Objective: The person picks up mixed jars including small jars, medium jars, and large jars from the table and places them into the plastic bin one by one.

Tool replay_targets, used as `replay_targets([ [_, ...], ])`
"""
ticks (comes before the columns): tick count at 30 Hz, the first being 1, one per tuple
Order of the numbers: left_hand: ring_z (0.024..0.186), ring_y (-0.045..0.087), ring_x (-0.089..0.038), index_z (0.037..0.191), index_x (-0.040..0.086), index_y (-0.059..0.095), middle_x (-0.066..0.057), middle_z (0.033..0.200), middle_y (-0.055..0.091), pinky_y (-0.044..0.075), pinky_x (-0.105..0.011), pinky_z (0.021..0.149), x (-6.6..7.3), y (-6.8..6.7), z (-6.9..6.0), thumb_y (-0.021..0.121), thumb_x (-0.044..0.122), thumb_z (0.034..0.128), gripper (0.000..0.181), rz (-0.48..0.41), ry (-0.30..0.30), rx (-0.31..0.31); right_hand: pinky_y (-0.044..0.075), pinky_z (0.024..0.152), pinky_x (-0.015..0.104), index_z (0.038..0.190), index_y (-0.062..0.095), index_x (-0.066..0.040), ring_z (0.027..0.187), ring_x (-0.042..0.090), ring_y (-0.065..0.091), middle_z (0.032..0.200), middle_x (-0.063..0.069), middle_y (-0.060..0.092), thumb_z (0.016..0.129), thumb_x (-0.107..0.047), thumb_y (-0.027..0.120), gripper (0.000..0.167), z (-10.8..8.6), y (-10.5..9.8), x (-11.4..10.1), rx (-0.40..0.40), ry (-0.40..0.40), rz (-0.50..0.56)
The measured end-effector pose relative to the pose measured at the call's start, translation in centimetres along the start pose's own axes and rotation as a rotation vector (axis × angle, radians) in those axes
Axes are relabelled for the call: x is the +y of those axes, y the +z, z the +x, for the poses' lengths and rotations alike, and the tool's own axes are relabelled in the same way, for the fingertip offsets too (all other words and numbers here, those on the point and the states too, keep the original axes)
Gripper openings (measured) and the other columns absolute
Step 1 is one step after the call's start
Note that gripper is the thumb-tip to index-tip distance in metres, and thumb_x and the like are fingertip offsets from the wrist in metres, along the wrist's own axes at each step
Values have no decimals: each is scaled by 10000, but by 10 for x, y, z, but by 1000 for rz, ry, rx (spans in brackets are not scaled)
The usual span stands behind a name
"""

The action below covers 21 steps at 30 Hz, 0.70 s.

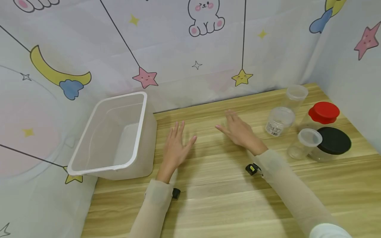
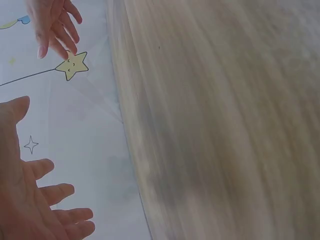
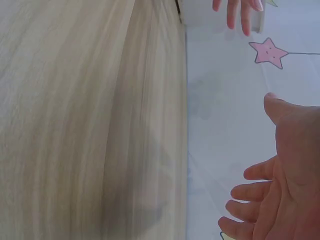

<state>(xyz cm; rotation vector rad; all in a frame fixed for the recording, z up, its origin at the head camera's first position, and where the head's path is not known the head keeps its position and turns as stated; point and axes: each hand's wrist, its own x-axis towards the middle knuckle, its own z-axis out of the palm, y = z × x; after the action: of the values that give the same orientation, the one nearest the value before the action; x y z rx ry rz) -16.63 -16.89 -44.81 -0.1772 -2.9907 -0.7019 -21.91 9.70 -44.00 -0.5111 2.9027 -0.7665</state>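
My left hand (image 1: 175, 148) is held over the wooden table (image 1: 208, 205), just right of the white plastic tub (image 1: 150, 145), fingers spread and holding nothing. To its right, my right hand (image 1: 239, 131) also has its fingers extended and nothing in them; a clear jar with a label (image 1: 279, 122) is the nearest object to it. The left wrist view has my left hand (image 2: 35, 190) at the lower left and my right hand (image 2: 52, 25) above. In the right wrist view my right hand (image 3: 285, 185) shows its palm, with fingertips of the left (image 3: 237, 12) at the top.
At the table's right stand a clear open-looking cup (image 1: 296, 94), a red-lidded jar (image 1: 324, 113), a black-lidded jar (image 1: 333, 141) and a small clear cup with a pale lid (image 1: 309, 138). A patterned white cloth (image 1: 190, 82) hangs behind the table.
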Motion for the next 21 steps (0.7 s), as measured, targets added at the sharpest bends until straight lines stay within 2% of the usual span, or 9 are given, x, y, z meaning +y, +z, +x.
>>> replay_targets([
  [5, 1499, 91, -358, 1612, 277, 145, -60, 1657, 111, 179, -606, 1167, 2, -3, -3, 441, 675, 963, 817, -51, 7, 14, 381, 1059, 610, 1564, 186, 27, 1452, 411, 235, 1620, 229, 145, 1021, -616, 353, 859, 0, -2, -5, 13, -11, 37],
  [11, 1492, 162, -311, 1597, 360, 138, -2, 1651, 143, 209, -658, 1133, 4, -8, -8, 421, 696, 960, 774, -204, 16, 9, 251, 1155, 575, 1573, 186, 5, 1459, 391, 232, 1607, 219, 207, 1005, -646, 361, 882, -2, -6, -12, -11, -43, 142],
  [17, 1488, 191, -264, 1594, 280, 230, 14, 1631, 203, 187, -579, 1174, 6, -15, -12, 490, 576, 997, 715, -349, 55, 20, 221, 1179, 536, 1577, 197, -18, 1464, 360, 236, 1600, 202, 242, 1002, -642, 383, 869, -1, -7, -20, -19, -73, 218],
  [21, 1482, 205, -224, 1583, 279, 272, 27, 1621, 242, 185, -543, 1184, 6, -20, -19, 493, 598, 987, 710, -430, 36, 13, 252, 1169, 530, 1569, 228, -17, 1452, 348, 272, 1585, 193, 284, 996, -637, 417, 866, -3, -5, -25, -17, -108, 304],
])
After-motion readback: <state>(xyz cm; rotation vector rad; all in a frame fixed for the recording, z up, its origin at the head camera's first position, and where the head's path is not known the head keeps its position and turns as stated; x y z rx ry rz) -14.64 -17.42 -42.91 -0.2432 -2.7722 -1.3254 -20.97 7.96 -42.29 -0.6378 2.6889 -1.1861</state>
